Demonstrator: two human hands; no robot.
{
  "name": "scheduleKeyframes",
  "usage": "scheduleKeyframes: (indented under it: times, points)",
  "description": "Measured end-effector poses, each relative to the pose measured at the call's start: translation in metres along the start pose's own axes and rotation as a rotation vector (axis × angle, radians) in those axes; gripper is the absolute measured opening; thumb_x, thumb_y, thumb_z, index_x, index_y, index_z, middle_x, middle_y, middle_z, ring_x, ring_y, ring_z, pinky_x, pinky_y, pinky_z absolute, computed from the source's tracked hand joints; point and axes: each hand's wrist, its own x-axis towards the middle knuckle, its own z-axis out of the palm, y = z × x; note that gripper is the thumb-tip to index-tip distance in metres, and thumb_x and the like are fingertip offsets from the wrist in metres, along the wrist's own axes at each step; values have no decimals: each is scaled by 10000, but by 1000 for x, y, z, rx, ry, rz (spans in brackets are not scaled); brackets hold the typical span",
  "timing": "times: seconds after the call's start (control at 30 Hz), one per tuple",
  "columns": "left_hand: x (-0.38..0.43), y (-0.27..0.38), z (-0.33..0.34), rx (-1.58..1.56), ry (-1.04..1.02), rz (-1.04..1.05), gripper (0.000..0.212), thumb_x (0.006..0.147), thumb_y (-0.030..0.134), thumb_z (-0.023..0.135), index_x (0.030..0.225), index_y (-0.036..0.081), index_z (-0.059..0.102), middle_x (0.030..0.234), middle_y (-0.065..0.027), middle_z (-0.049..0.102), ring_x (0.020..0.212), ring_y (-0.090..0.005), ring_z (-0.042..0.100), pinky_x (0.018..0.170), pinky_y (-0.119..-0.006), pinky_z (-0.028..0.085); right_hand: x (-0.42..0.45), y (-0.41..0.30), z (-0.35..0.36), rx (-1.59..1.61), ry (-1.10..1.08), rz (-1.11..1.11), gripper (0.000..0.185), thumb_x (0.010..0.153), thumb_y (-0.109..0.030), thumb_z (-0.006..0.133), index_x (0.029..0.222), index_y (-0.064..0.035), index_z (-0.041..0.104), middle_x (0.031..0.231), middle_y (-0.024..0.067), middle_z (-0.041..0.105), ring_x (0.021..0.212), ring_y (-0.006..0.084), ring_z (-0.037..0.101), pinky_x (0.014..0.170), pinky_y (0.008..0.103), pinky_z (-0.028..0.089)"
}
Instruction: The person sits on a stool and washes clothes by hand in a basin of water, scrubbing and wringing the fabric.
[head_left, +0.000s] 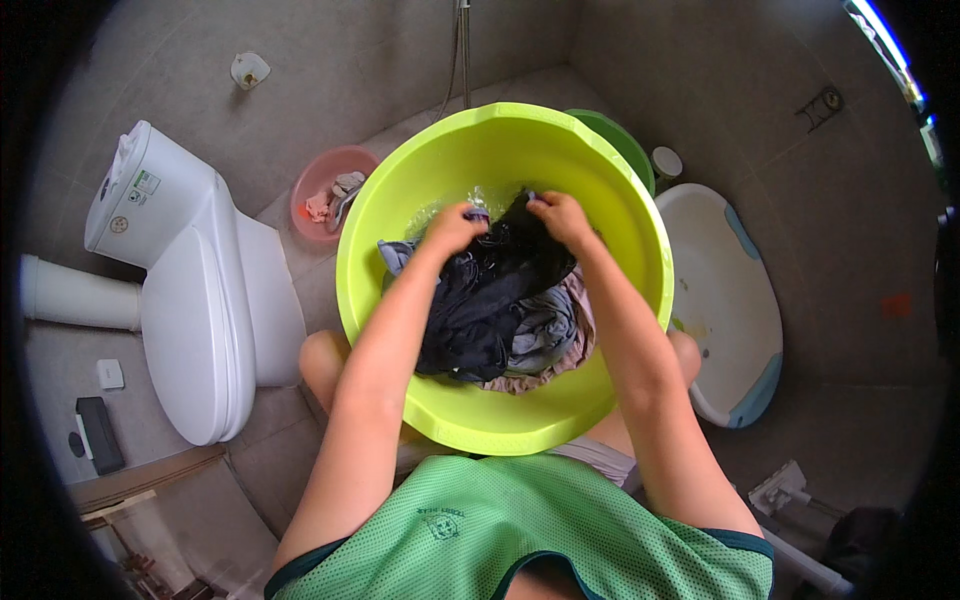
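A large yellow-green plastic basin (457, 154) stands before me between my knees, with water at its far side. Inside lies wet laundry: a black garment (480, 292) on top, a grey-blue cloth (544, 330) and a pink cloth (574, 360) beneath its right side. My left hand (456, 229) grips the far left part of the black garment, where a purplish edge shows at the fingers. My right hand (561, 219) pinches its far right end, slightly lifted. Another grey-blue cloth piece (396, 255) sticks up by the basin's left wall. The wet folds hide the basin's bottom.
A pink basin (304, 184) with small cloths stands at the far left, beside a white toilet (195, 330). Behind the large basin, a green basin (626, 146) shows partly. At right lies a white baby bathtub (727, 300); a shower hose (459, 60) hangs at the back wall.
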Motion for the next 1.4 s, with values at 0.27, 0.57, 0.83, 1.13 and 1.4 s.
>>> scheduleKeyframes:
  times: [0.27,0.57,0.83,1.13,1.4]
  points:
    - [-8,-7,-90,-1007,30,-80,170,835,191,550,914,40,557,698,-13,548,603,-118,521,570,-254,423,-42,-82,-81,850,227,23,259,871,-267,521,971,-37,585,784,-16,558,688,81,509,571,222,403]
    - [-51,82,-70,-591,-114,304,696,749,501,596,1192,-22,474,1147,-192,539,1086,-247,499,897,-325,387,-55,-160,-67,854,-308,-164,373,851,-271,522,1155,-55,524,933,45,595,818,125,547,691,273,437]
    - [-31,54,-16,477,123,3,692,720,523,591,1128,-26,488,1079,-222,558,1000,-324,535,902,-389,389,-27,-38,-22,-255,255,315,508,708,-356,643,1069,-7,566,1009,226,593,976,365,553,840,396,430]
    - [-8,14,-30,155,371,147,331,742,173,418,1019,119,592,953,-208,587,893,-384,552,792,-446,431,-31,-38,-46,-12,238,125,394,719,-392,552,908,-59,645,854,185,631,834,320,608,760,369,456]
    - [-5,48,-62,373,95,249,394,689,280,559,1062,166,609,1152,-152,526,1057,-318,494,894,-390,404,-23,-47,-41,59,389,34,400,728,-395,540,780,-2,596,731,219,593,710,356,586,661,409,443]
